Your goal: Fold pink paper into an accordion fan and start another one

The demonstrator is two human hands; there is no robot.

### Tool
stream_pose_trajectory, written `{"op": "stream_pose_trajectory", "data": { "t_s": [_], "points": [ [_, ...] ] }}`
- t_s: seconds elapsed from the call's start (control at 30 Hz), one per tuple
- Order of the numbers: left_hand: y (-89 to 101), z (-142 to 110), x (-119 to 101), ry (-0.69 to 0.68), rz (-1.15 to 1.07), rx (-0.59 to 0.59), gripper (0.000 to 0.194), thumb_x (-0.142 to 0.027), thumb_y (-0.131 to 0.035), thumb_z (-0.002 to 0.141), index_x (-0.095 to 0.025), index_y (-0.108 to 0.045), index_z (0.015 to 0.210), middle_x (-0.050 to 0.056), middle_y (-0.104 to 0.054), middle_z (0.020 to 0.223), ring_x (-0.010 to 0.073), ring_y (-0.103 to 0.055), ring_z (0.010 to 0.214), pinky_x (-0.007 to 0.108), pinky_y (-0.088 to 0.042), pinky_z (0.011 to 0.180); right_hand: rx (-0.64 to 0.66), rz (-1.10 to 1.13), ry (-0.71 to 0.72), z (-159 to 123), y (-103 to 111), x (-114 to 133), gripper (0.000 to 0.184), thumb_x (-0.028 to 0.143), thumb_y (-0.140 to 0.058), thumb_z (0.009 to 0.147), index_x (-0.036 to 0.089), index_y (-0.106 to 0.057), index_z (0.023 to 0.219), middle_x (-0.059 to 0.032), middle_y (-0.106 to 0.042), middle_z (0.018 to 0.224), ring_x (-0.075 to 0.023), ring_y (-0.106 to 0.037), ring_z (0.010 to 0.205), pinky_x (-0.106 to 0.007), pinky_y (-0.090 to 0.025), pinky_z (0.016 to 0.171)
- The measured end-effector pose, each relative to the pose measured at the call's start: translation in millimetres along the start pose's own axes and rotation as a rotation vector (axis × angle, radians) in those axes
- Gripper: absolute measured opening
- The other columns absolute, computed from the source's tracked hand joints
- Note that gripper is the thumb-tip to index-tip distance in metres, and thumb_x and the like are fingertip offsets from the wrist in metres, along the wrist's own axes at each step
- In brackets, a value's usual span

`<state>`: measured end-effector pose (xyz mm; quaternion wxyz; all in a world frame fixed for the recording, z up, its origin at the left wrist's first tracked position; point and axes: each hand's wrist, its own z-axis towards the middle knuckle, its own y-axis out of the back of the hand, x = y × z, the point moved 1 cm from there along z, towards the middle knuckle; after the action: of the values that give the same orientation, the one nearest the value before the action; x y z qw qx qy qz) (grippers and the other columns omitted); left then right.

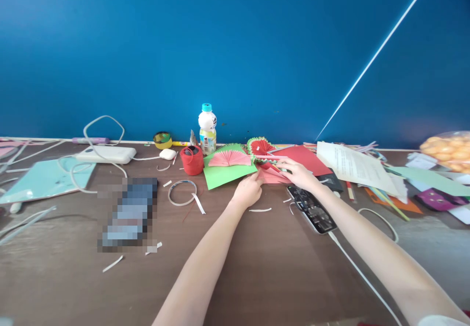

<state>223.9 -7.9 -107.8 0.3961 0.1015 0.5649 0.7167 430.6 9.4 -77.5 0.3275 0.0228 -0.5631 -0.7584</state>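
My left hand point(248, 191) is closed at the front edge of the paper pile; its fingertips are turned away, so what they hold is hidden. Just right of it, my right hand point(296, 173) reaches over pink paper point(271, 176), its fingers stretched out and apart, touching the pile. A green sheet point(227, 175) lies left of the hands, bearing a pink pleated paper fan point(229, 158). Behind the hands is a red pleated fan with a green edge point(261, 147). A red sheet point(310, 160) lies beyond my right hand.
A red string roll point(191, 160) and a small bottle point(207, 132) stand left of the papers. A tape ring point(182, 192) lies in front. One phone point(312, 210) is under my right forearm, its cable trailing; another phone point(130, 212) lies left. A blue wall point(235, 57) rises behind.
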Motion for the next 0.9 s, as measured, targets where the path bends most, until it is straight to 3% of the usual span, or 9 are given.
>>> {"op": "stream_pose_trajectory", "data": {
  "t_s": [0.17, 0.33, 0.43, 0.53, 0.77, 0.9],
  "points": [
    [-1.1, 2.9, 0.9, -0.038, -0.012, -0.004, 0.035, -0.005, -0.041, 0.075, -0.014, -0.062, 0.102, 0.008, -0.062, 0.111, 0.0191, -0.056, 0.104, 0.031, -0.043, 0.094, -0.066, -0.058, 0.001, 2.4, 2.1, 3.3, 0.028, 0.019, -0.038, 0.086, 0.022, -0.061, 0.101, -0.0059, -0.058, 0.115, -0.021, -0.056, 0.105, -0.036, -0.045, 0.09],
    [-3.3, 4.2, 2.1, -0.063, -0.006, -0.008, 0.033, -0.005, -0.042, 0.075, -0.014, -0.063, 0.099, 0.007, -0.064, 0.105, 0.0178, -0.055, 0.103, 0.03, -0.041, 0.095, -0.076, -0.166, -0.066, 0.9, 5.4, 7.3, 0.03, 0.019, -0.037, 0.085, 0.023, -0.052, 0.11, -0.0062, -0.062, 0.107, -0.0215, -0.062, 0.09, -0.035, -0.05, 0.074],
    [-3.7, 3.9, 2.0, -0.06, 0.01, -0.006, 0.034, -0.004, -0.041, 0.075, -0.014, -0.062, 0.1, 0.007, -0.064, 0.103, 0.0175, -0.055, 0.101, 0.029, -0.041, 0.094, -0.029, -0.231, -0.059, -0.5, 5.0, 11.9, 0.026, 0.015, -0.035, 0.084, 0.021, -0.057, 0.097, -0.0074, -0.061, 0.107, -0.0215, -0.063, 0.084, -0.034, -0.05, 0.068],
    [-3.3, 3.6, 1.1, -0.054, 0.035, -0.006, 0.037, -0.006, -0.04, 0.077, -0.014, -0.058, 0.109, 0.008, -0.062, 0.107, 0.019, -0.055, 0.1, 0.031, -0.041, 0.093, -0.017, -0.245, 0.027, -1.5, 1.1, 15.1, 0.028, 0.012, -0.033, 0.084, 0.02, -0.06, 0.082, -0.0088, -0.056, 0.115, -0.022, -0.059, 0.095, -0.034, -0.05, 0.076],
    [-3.2, 3.4, -0.6, -0.054, 0.079, 0.009, 0.038, -0.008, -0.039, 0.079, -0.014, -0.054, 0.114, 0.008, -0.057, 0.115, 0.021, -0.05, 0.106, 0.034, -0.036, 0.097, 0.003, -0.197, 0.083, -6.7, -6.0, 14.8, 0.033, 0.023, -0.051, 0.079, 0.023, -0.053, 0.111, -0.0096, -0.043, 0.126, -0.027, -0.044, 0.118, -0.044, -0.043, 0.093],
    [-3.3, 3.4, -0.3, -0.05, 0.091, 0.024, 0.043, -0.01, -0.039, 0.08, -0.016, -0.048, 0.122, 0.007, -0.055, 0.12, 0.0204, -0.045, 0.113, 0.034, -0.032, 0.1, -0.049, -0.182, 0.108, -5.4, -8.6, 16.6, 0.021, 0.022, -0.045, 0.083, 0.022, -0.06, 0.097, -0.0101, -0.047, 0.121, -0.0268, -0.046, 0.115, -0.045, -0.043, 0.092]
  ]
}}
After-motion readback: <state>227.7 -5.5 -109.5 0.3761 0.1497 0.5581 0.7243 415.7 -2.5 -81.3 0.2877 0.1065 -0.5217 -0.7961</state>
